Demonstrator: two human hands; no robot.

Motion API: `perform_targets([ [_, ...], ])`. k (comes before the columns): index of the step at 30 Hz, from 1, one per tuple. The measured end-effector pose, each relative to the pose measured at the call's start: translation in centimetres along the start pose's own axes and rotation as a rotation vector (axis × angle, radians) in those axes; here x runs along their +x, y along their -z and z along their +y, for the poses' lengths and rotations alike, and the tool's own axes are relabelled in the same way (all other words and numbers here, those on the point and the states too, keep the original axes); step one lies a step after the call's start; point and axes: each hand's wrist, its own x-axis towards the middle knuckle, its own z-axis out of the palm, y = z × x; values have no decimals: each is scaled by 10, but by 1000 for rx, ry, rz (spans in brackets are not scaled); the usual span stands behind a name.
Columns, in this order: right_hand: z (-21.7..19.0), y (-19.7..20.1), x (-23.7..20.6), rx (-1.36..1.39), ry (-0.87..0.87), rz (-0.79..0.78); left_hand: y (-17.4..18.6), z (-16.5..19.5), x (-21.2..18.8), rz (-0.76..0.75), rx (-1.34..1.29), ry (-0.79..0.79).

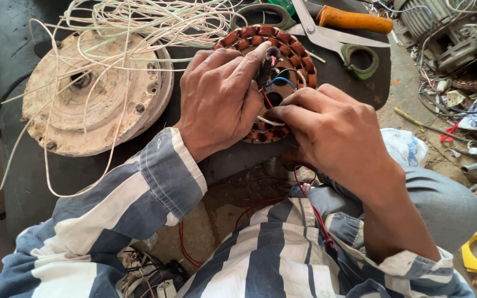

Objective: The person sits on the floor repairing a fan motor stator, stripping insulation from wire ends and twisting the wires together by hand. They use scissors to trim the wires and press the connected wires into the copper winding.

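Copper-wound stator (282, 49) on dark bench, mid wire-dressing: left hand (222, 102) pinching lead bundle (264, 69), right hand (335, 129) gripping white sleeved wire (269, 120); steady tucking seemingly next.

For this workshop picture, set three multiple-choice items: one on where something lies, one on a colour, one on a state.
1. Where do the scissors lie?
A. beyond the wound stator
B. on the person's lap
C. on the white housing

2. What colour is the screwdriver handle?
A. blue
B. orange
C. black

3. What is the left hand doing?
A. lying flat and empty
B. gripping the scissors
C. pinching a small dark part over the stator

Answers:
1 A, they rest past the copper-wound stator.
2 B, it shows orange beside the scissors.
3 C, its fingertips close on the dark part while the right hand holds a white wire.
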Motion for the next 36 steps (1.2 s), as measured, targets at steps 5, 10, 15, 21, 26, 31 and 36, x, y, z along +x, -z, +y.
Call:
perform_targets([
  [5,8,-5,-1,154,-103,76,0,0,-2,-19,0,11],
  [10,14,-7,-4,189,-130,139,4,4,-5,-37,2,3],
  [15,13,-6,-7,78,-97,158,8,7,-7,-99,-1,18],
  [21,13,-3,-9,22,-74,117,5,8,-9,-130,11,42],
  [26,17,-3,-9,17,-88,34,3,8,-12,-122,7,40],
  [31,20,5,-8,133,-26,-37,5,9,-13,-147,-23,58],
  [36,25,17,-9,241,-10,-202,5,9,-12,-156,-54,65],
])
